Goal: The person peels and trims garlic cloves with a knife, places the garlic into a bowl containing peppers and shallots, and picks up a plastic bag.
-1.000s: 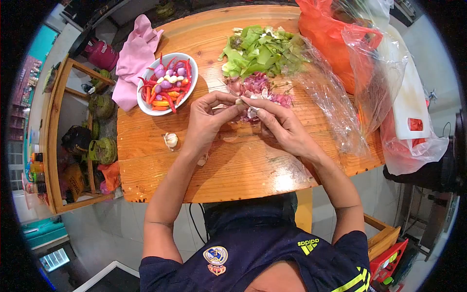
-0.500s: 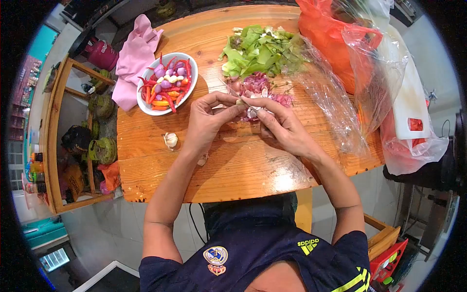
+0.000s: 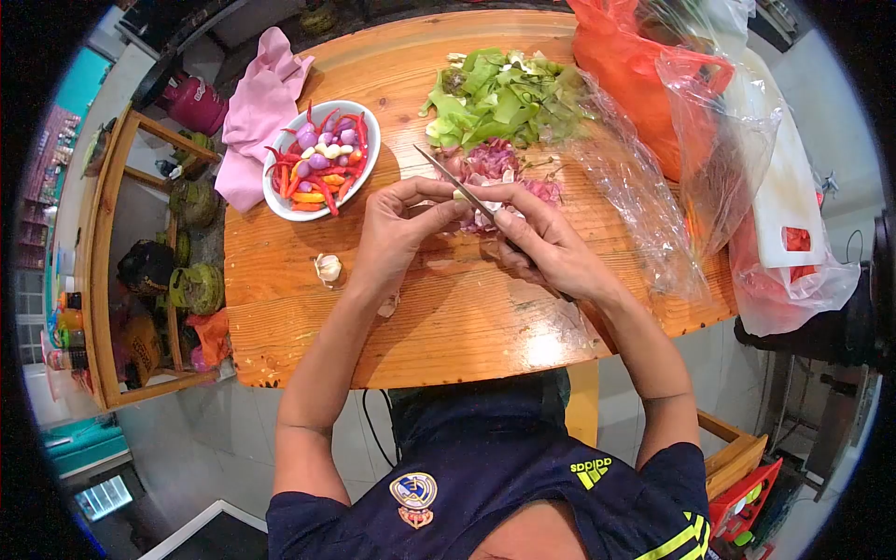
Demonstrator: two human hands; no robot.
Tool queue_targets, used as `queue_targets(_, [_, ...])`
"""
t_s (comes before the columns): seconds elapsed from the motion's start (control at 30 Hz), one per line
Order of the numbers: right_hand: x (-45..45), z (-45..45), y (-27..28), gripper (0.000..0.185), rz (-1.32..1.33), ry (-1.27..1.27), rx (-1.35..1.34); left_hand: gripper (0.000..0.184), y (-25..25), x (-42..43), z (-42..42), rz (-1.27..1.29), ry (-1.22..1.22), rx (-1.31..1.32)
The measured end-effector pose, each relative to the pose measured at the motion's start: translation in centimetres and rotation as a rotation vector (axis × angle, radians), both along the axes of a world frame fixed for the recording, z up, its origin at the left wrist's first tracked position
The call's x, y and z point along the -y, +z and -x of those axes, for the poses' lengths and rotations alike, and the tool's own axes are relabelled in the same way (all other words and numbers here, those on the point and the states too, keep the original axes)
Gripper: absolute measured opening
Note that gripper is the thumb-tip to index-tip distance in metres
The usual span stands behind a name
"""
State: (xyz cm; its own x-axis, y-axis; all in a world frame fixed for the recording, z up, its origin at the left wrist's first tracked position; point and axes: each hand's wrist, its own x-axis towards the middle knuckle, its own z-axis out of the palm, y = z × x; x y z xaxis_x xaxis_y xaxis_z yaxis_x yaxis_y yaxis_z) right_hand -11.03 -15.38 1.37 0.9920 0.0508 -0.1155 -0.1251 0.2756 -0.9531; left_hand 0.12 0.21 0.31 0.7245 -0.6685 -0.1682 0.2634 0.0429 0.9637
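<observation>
My left hand [image 3: 403, 217] is closed, pinching a small pale garlic clove [image 3: 459, 195] between thumb and fingertips. Wrapped round the dark handle of a knife [image 3: 450, 175], my right hand [image 3: 541, 233] holds its blade against or right beside the clove, tip pointing up and left. Behind my fingers lies a heap of purple shallot skins and white garlic peel [image 3: 490, 161]. A garlic bulb [image 3: 328, 269] rests on the table left of my left wrist. Farther off, a white bowl [image 3: 372, 168] contains red and orange chillies, peeled shallots and garlic cloves.
Green leaf trimmings [image 3: 499, 93] are piled at the back of the wooden table [image 3: 420, 350]. A clear plastic wrapper [image 3: 635, 187], an orange bag [image 3: 616, 84] and a white cutting board [image 3: 789, 177] occupy the right side. A pink cloth [image 3: 257, 121] lies beside the bowl.
The knife blade has swung into plain view, now slanting up and left over the clove. My right hand has turned slightly; my left hand has stayed nearly still.
</observation>
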Motion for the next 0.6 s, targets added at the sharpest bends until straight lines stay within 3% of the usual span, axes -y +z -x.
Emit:
queue_targets(0.17, [0.27,0.05,-0.26,0.033,0.039,-0.028,-0.003,0.017,-0.56,0.04,-0.42,0.045,-0.034,0.076])
queue_targets(0.37, [0.16,0.13,0.48,0.035,-0.085,-0.083,-0.033,0.017,-0.29,-0.14,-0.83,0.076,-0.035,-0.251])
queue_targets(0.6, [-0.37,-0.04,0.13,0.036,0.0,-0.03,0.078,0.016,-0.78,-0.34,-1.1,0.155,-0.071,-0.269])
